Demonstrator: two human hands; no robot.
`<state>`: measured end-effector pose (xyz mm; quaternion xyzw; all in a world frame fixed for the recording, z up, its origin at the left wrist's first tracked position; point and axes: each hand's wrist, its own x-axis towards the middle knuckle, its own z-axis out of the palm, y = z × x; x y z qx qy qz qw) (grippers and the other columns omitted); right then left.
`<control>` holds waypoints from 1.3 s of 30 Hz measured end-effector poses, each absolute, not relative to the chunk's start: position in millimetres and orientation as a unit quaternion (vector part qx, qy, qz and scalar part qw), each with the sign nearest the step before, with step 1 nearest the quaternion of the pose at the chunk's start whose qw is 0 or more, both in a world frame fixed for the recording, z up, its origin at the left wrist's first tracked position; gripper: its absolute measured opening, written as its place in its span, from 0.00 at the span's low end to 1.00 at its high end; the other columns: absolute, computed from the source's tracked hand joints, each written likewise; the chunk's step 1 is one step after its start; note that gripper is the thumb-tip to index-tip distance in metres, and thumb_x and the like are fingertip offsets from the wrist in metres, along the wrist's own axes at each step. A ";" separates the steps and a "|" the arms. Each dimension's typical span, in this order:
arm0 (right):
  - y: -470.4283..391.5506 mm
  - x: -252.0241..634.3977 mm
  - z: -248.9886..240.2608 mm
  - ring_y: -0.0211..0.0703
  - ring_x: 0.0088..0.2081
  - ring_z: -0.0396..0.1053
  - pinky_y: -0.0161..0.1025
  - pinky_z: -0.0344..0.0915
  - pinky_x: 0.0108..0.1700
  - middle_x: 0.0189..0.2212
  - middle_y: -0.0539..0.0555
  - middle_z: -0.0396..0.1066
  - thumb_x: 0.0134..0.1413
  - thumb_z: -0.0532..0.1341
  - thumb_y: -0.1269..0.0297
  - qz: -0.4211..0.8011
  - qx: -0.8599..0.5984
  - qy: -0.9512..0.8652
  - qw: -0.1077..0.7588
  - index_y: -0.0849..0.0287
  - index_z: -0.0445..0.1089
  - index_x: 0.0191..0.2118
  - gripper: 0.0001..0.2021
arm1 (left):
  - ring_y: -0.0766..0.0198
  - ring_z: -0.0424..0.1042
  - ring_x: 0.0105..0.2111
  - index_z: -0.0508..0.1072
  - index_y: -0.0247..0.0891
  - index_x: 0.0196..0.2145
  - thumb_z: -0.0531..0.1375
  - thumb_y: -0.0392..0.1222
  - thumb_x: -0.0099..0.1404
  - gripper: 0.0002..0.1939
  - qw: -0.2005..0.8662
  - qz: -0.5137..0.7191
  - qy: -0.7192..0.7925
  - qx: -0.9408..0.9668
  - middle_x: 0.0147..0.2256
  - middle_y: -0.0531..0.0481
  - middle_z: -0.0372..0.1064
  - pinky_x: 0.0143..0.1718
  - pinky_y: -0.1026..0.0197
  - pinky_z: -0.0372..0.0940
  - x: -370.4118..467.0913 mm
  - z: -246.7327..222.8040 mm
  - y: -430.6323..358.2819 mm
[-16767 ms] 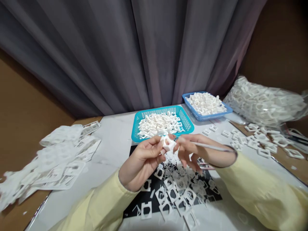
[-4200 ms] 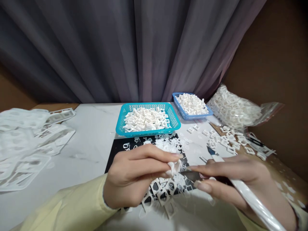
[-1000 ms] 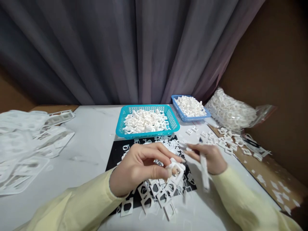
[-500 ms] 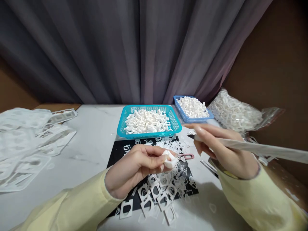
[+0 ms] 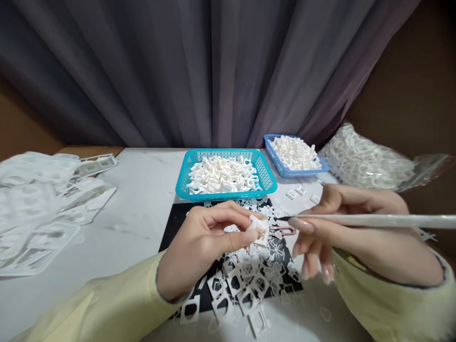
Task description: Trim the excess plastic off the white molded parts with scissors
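Between the thumb and fingers of my left hand (image 5: pixel 203 244) is a small white plastic piece (image 5: pixel 262 232), held above a black mat (image 5: pixel 174 225). My right hand (image 5: pixel 366 237) pinches a long white-handled tool (image 5: pixel 377 221) with a dark pointed tip; its exact kind I cannot tell. The tip lies just right of the white piece, seemingly apart from it. Behind the piece shows a small pink looped object (image 5: pixel 288 231). Flat white square frames (image 5: pixel 190 310) with rounded holes and many thin clear scraps lie on and around the mat.
A teal basket (image 5: pixel 226 195) of white pieces stands behind the mat. Farther right are a blue basket (image 5: pixel 302 173) and a clear bag (image 5: pixel 370 161), both full of white parts. White sheet frames (image 5: pixel 39 204) pile up at left. A grey curtain (image 5: pixel 178 71) hangs behind.
My right hand has turned and come lower, bringing the dark tip closer to the white piece. The left fingers have shifted on the piece. The whole view has moved slightly.
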<state>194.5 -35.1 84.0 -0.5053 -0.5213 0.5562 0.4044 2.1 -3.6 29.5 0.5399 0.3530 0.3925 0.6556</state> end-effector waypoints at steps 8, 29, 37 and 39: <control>-37.2 193.0 71.9 0.41 0.30 0.74 0.32 0.72 0.29 0.29 0.52 0.75 0.41 0.69 0.72 0.381 -0.449 -0.661 0.466 0.58 0.74 0.22 0.04 | 0.73 0.68 0.30 0.78 0.37 0.25 0.63 0.33 0.56 0.04 0.766 0.351 0.311 0.439 0.33 0.53 0.71 0.32 0.72 0.62 2.6 37.9 -7.6; -34.1 183.1 64.1 0.46 0.42 0.72 0.40 0.69 0.41 0.31 0.51 0.75 0.51 0.63 0.71 0.465 -0.422 -0.634 0.451 0.58 0.64 0.20 0.11 | 0.74 0.65 0.26 0.77 0.34 0.26 0.63 0.31 0.56 0.03 0.822 0.325 0.319 0.342 0.26 0.53 0.70 0.30 0.72 0.60 0.7 35.7 -11.7; -35.7 181.7 61.5 0.44 0.40 0.73 0.38 0.70 0.40 0.33 0.52 0.75 0.51 0.63 0.72 0.426 -0.425 -0.653 0.460 0.59 0.64 0.21 0.11 | 0.73 0.64 0.27 0.77 0.35 0.26 0.64 0.33 0.55 0.02 0.814 0.324 0.326 0.355 0.27 0.53 0.69 0.31 0.70 0.59 1.3 32.8 -11.1; -36.3 181.5 60.9 0.44 0.40 0.72 0.38 0.70 0.40 0.32 0.52 0.75 0.51 0.63 0.72 0.404 -0.432 -0.667 0.452 0.59 0.64 0.21 0.11 | 0.72 0.64 0.28 0.78 0.35 0.27 0.63 0.34 0.56 0.02 0.807 0.323 0.332 0.366 0.28 0.52 0.69 0.32 0.70 0.59 1.4 31.6 -11.1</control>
